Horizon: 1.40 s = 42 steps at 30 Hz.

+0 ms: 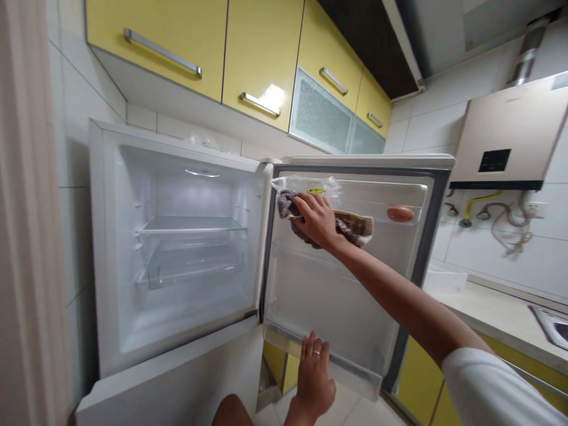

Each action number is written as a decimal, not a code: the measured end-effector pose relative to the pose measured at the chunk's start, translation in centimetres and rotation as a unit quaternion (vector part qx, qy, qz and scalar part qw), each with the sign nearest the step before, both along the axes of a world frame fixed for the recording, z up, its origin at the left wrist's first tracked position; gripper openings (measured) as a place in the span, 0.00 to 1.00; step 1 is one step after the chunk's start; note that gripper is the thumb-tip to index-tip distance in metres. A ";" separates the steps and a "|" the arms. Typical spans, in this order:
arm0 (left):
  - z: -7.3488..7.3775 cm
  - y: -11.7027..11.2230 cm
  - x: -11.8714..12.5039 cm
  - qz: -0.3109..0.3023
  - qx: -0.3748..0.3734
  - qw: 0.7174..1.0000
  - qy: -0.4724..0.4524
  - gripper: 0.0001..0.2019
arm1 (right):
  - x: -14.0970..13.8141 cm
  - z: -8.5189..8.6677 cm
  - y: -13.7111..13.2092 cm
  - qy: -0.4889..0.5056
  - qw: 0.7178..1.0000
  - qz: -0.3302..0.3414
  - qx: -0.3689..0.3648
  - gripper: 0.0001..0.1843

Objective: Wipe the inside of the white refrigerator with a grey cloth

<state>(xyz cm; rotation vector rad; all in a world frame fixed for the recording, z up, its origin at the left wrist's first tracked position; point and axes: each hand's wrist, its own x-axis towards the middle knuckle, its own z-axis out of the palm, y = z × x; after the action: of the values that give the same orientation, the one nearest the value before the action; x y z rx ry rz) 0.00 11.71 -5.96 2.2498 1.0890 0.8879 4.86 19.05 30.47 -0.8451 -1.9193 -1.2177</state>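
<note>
A refrigerator door (328, 290) stands swung open to the right. My right hand (318, 219) is closed around a brown and grey patterned cloth (355, 226), which lies against the upper door shelf. Behind the hand, a clear plastic bag (306, 184) with a small yellow-green mark sits in that shelf. A brown egg (400, 213) rests toward the shelf's far right end. Lower down, my left hand (314, 378), with a ring on one finger, has its fingers stretched upward at the clear bottom door shelf (355, 371). Whether the fingertips touch that shelf is hard to tell.
The refrigerator compartment (190, 177) at left holds a glass shelf (195, 223) and a clear drawer (195, 269). Yellow cabinets (261, 53) hang above. A water heater (506, 130) is on the right wall, over a counter (497, 302) with a sink (552, 322). My knee shows below.
</note>
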 end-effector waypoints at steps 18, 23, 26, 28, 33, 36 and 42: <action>-0.7 0.6 -0.5 0.028 0.051 0.997 0.046 0.35 | 3.3 0.9 -5.3 0.016 0.999 -0.045 0.000 0.24; -1.1 0.7 -0.4 0.023 0.047 0.997 0.060 0.36 | 12.0 -0.4 -10.3 0.100 0.990 -0.052 0.084 0.22; -0.9 0.6 -0.4 0.026 0.049 0.996 0.069 0.35 | 16.4 -1.0 -12.8 0.154 0.977 -0.053 0.135 0.21; -0.8 0.5 -0.4 0.031 0.054 0.995 0.078 0.36 | 19.0 -1.2 -14.0 0.184 0.966 -0.054 0.171 0.22; -0.6 0.4 -0.3 0.036 0.047 0.995 0.075 0.35 | 24.4 -1.3 -15.5 0.360 0.910 -0.084 0.187 0.26; -0.6 0.3 -0.4 0.044 0.047 0.995 0.078 0.35 | 25.8 -1.5 -15.6 0.513 0.849 0.000 0.128 0.25; -0.8 0.2 -0.6 0.046 0.052 0.993 0.096 0.36 | 23.2 -2.4 -14.5 0.577 0.799 0.167 0.043 0.21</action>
<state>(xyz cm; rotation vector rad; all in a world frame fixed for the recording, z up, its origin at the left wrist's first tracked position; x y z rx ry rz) -0.63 11.95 -6.79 2.4282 1.2662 0.7939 28.07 4.58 28.09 -0.8430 -0.9097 -0.3441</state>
